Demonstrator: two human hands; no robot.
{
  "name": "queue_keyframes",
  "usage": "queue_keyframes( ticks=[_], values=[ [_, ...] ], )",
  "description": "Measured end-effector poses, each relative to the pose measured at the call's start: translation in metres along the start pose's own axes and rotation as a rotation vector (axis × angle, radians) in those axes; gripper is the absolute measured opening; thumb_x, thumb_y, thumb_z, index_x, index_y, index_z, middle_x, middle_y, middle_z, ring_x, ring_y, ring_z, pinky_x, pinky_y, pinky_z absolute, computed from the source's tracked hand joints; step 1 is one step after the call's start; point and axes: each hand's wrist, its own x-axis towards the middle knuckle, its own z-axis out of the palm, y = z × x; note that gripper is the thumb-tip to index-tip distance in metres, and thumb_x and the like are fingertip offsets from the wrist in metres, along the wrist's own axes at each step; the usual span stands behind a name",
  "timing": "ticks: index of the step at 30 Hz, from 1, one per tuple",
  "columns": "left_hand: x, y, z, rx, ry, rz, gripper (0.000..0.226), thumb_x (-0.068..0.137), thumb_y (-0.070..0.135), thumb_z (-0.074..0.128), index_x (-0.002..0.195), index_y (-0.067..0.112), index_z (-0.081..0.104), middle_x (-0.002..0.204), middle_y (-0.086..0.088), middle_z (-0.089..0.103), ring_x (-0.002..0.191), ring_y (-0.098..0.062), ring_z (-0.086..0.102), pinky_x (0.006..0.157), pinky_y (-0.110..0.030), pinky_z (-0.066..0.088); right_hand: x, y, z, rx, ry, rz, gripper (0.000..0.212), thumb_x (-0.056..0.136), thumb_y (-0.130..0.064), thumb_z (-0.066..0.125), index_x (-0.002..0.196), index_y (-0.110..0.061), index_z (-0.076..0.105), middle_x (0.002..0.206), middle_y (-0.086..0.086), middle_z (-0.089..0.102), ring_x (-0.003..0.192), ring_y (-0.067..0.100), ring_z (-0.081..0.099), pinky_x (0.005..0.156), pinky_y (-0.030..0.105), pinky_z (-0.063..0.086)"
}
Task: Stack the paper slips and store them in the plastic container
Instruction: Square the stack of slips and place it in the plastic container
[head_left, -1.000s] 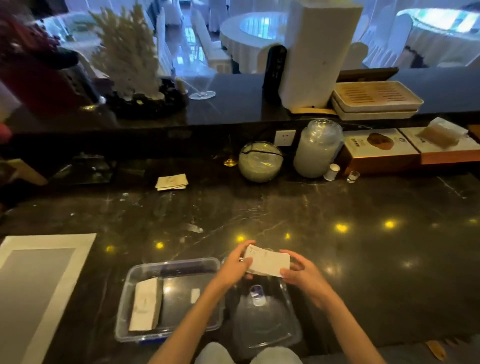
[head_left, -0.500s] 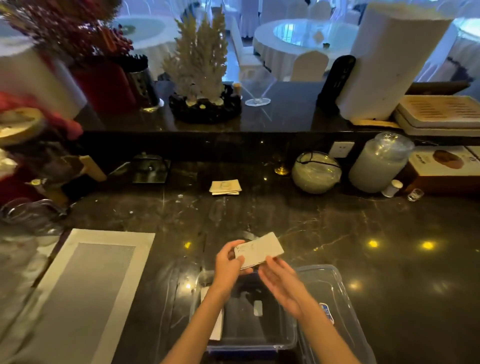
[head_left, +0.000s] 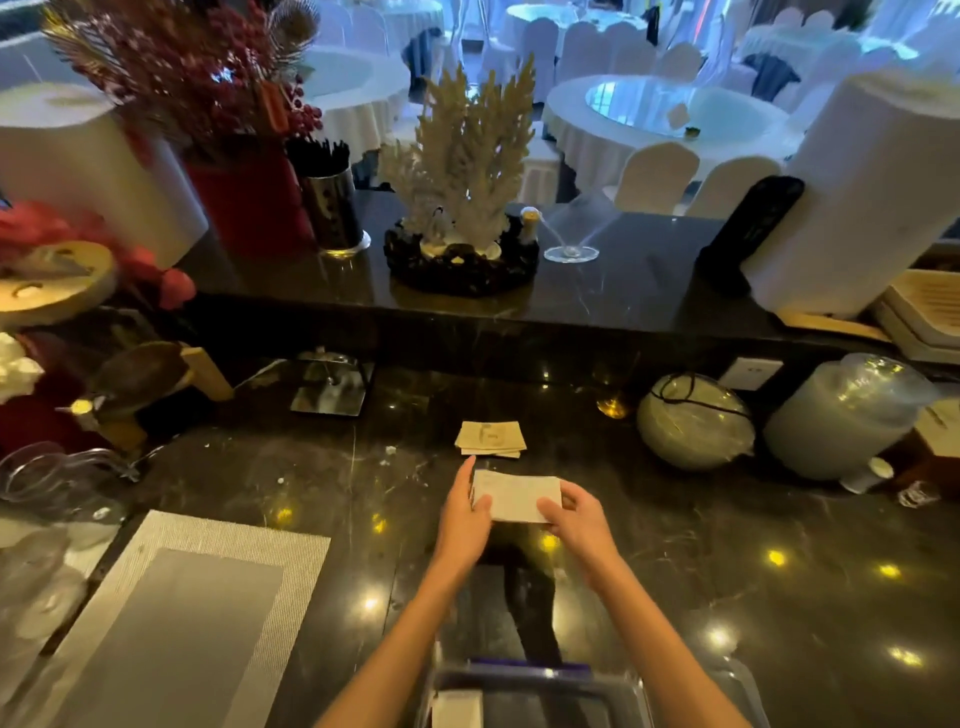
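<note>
1. Slips (head_left: 517, 494) at frame centre, pinched between left hand (head_left: 464, 512) and right hand (head_left: 574, 517).
2. Loose pile (head_left: 490, 437) just above, not yet gathered.
3. Plastic container (head_left: 540, 680) at bottom edge, already holding some paper; storing judged roughly half done.

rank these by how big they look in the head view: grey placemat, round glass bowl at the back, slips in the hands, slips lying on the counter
1. grey placemat, by far the largest, though it lies nearest the camera.
2. round glass bowl.
3. slips held in both hands.
4. slips lying on the counter, a little smaller, but farther away, so the last two may really match.
</note>
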Motion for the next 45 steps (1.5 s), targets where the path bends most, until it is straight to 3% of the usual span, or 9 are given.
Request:
queue_keyframes(
  ticks=[5, 10, 17, 24, 29, 35, 40, 43, 45],
  values=[
    [0.077, 0.009, 0.002, 0.121, 0.058, -0.040, 0.040, 0.097, 0.009, 0.056, 0.137, 0.008, 0.053, 0.134, -0.011, 0.060, 0.127, -0.025, 0.056, 0.105, -0.045, 0.051, 0.075, -0.023, 0.028, -0.183, 0.068, -0.039, 0.039, 0.093, -0.010, 0.061, 0.131, -0.008, 0.060, 0.128, 0.009, 0.067, 0.120, 0.024, 0.061, 0.101, 0.041, 0.052],
    [0.142, 0.002, 0.012, 0.397, 0.141, -0.157, 0.042, 0.095, 0.015, 0.058, 0.137, 0.011, 0.055, 0.136, -0.016, 0.050, 0.131, -0.032, 0.045, 0.108, -0.040, 0.040, 0.143, -0.024, 0.051, -0.254, 0.109, 0.062, 0.043, 0.094, -0.014, 0.060, 0.137, -0.010, 0.056, 0.134, 0.012, 0.063, 0.125, 0.028, 0.058, 0.104, 0.039, 0.049],
    [0.191, -0.019, 0.018, 0.640, 0.049, -0.303, 0.050, 0.095, 0.026, 0.058, 0.140, 0.010, 0.045, 0.147, -0.019, 0.041, 0.138, -0.040, 0.036, 0.112, -0.045, 0.034, 0.192, -0.005, 0.070, -0.534, 0.132, 0.100, 0.034, 0.097, -0.023, 0.052, 0.129, -0.020, 0.063, 0.131, 0.012, 0.062, 0.117, 0.032, 0.061, 0.093, 0.038, 0.050],
    [0.212, -0.032, 0.012, 0.473, 0.029, -0.359, 0.068, 0.085, 0.021, 0.072, 0.142, 0.013, 0.035, 0.141, -0.018, 0.048, 0.132, -0.039, 0.044, 0.109, -0.047, 0.041, 0.204, 0.011, 0.069, -0.726, 0.153, 0.098, 0.047, 0.094, -0.038, 0.055, 0.139, -0.024, 0.050, 0.134, 0.010, 0.057, 0.123, 0.033, 0.055, 0.097, 0.043, 0.047],
    [0.217, -0.039, 0.008, 0.360, -0.063, -0.438, 0.069, 0.079, 0.016, 0.080, 0.139, 0.010, 0.045, 0.143, -0.016, 0.050, 0.134, -0.034, 0.048, 0.110, -0.047, 0.044, 0.213, 0.016, 0.061, -0.412, 0.018, 0.162, 0.046, 0.096, -0.021, 0.058, 0.140, -0.012, 0.052, 0.139, 0.015, 0.055, 0.123, 0.032, 0.058, 0.102, 0.038, 0.048],
    [0.188, -0.046, 0.011, 0.292, -0.033, -0.259, 0.061, 0.078, 0.001, 0.077, 0.128, 0.016, 0.047, 0.130, -0.014, 0.056, 0.123, -0.030, 0.057, 0.105, -0.046, 0.049, 0.190, 0.032, 0.049, -0.185, 0.031, 0.064, 0.048, 0.090, -0.009, 0.065, 0.136, -0.015, 0.050, 0.132, 0.012, 0.061, 0.120, 0.029, 0.061, 0.095, 0.036, 0.053],
    [0.152, -0.051, 0.013, 0.325, -0.043, -0.003, 0.058, 0.079, -0.005, 0.072, 0.103, 0.038, 0.042, 0.102, 0.011, 0.063, 0.098, 0.003, 0.064, 0.069, -0.002, 0.049, 0.164, 0.044, 0.044, -0.278, 0.064, -0.143, 0.069, 0.092, -0.005, 0.061, 0.150, -0.031, 0.034, 0.128, 0.005, 0.049, 0.116, 0.018, 0.057, 0.103, 0.038, 0.051],
    [0.133, -0.059, 0.011, 0.377, -0.074, 0.121, 0.057, 0.083, 0.000, 0.069, 0.108, 0.044, 0.042, 0.104, 0.013, 0.060, 0.099, 0.007, 0.061, 0.075, -0.003, 0.046, 0.144, 0.058, 0.040, -0.488, 0.096, -0.341, 0.080, 0.095, -0.015, 0.058, 0.154, -0.042, 0.012, 0.112, -0.006, 0.049, 0.100, 0.009, 0.056, 0.088, 0.029, 0.054],
    [0.124, -0.066, 0.013, 0.461, -0.120, 0.182, 0.053, 0.091, 0.004, 0.062, 0.130, 0.035, 0.045, 0.124, 0.008, 0.055, 0.114, -0.003, 0.054, 0.089, -0.008, 0.039, 0.136, 0.069, 0.042, -0.649, 0.107, -0.411, 0.078, 0.098, -0.019, 0.053, 0.156, -0.040, 0.005, 0.126, -0.002, 0.052, 0.119, 0.016, 0.052, 0.097, 0.034, 0.051]
  ],
)
